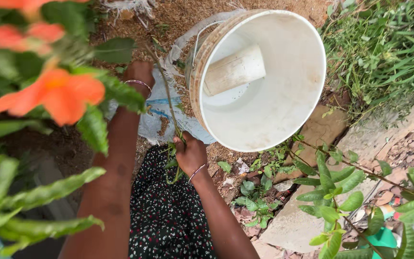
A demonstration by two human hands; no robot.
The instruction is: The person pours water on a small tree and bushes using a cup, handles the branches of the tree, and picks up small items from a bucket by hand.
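My right hand point(190, 152) is shut on a thin plant stem point(167, 93) with green leaves bunched at its lower end, just above my dark flowered dress. The stem runs up and left toward my left hand point(140, 73), which is stretched out over the soil with a bracelet on the wrist. Leaves partly hide the left hand's fingers, so its grip cannot be made out. A big white bucket point(307, 62) stands right of both hands, with a pale cylinder point(234, 70) lying inside it.
A white and blue sack point(156, 112) lies on the soil under the bucket. Orange flowers point(58, 93) and green leaves crowd the left foreground. Flat stones point(322, 129) and a leafy shrub point(336, 201) lie to the right, with grass point(384, 52) beyond.
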